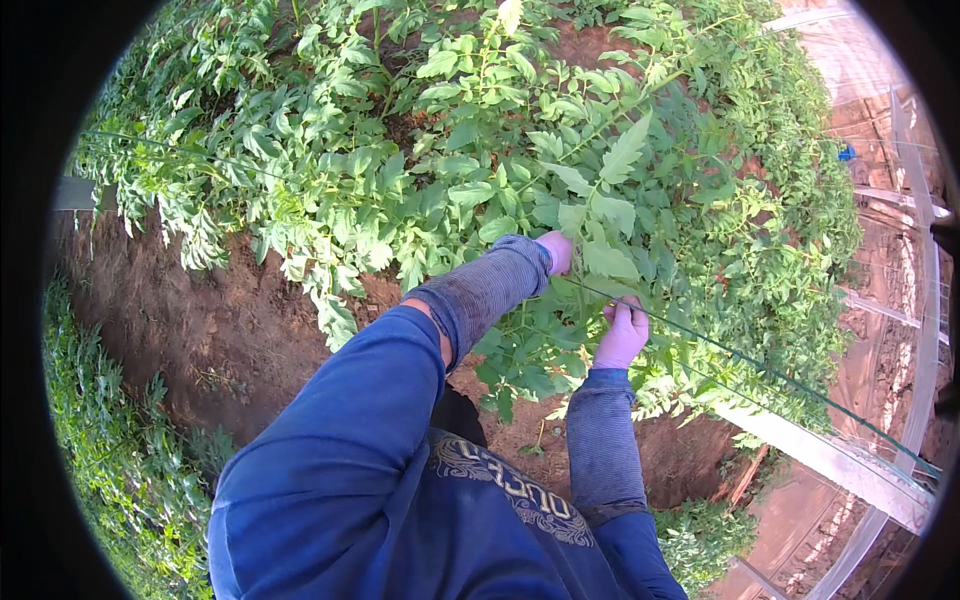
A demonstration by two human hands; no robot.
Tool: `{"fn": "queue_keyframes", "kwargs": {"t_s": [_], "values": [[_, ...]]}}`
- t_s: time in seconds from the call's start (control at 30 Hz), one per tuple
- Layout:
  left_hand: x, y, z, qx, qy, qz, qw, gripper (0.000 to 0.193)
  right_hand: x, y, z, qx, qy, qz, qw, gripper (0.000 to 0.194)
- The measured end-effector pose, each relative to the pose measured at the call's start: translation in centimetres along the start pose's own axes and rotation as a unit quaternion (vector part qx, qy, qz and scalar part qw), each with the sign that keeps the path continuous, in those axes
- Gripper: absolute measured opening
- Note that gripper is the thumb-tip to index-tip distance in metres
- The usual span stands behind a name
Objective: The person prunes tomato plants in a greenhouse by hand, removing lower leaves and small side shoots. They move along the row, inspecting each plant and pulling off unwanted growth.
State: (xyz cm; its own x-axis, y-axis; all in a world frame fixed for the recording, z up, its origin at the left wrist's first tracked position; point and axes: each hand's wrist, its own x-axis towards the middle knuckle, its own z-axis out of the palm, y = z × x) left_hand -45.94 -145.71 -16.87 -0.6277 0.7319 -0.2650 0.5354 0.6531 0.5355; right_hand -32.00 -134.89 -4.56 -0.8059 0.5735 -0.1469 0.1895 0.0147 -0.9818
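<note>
My left hand [556, 251], in a thin pink glove, reaches into a tomato plant [604, 217]. Leaves cover its fingers, so what they hold cannot be seen. Closer to my body, my right hand [622, 334], gloved the same way, has its thumb and fingertips brought together at a taut green cord [720, 345]. The cord runs from beside my left hand down to the lower right. A leafy shoot of the plant rises between and above the two hands.
Dense tomato foliage [337, 150] fills the far side. Bare soil [225, 330] lies between the rows, with another plant row [112, 465] at lower left. A pale beam [817, 457] and a curved frame strip [926, 300] stand at right, near a small blue object [846, 153].
</note>
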Motion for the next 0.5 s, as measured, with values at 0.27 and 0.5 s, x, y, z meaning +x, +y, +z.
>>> {"fn": "queue_keyframes", "kwargs": {"t_s": [0.27,0.5], "values": [[-1.9,0.2,-3.1,0.073,-0.027,-0.092,0.993,0.037,3.9,-6.7,7.2,-0.131,-0.344,-0.047,0.928,0.038],[-4.9,0.4,-8.3,-0.595,0.117,-0.296,0.738,0.031,6.7,-6.0,6.8,0.06,-0.278,0.088,0.955,0.027]]}}
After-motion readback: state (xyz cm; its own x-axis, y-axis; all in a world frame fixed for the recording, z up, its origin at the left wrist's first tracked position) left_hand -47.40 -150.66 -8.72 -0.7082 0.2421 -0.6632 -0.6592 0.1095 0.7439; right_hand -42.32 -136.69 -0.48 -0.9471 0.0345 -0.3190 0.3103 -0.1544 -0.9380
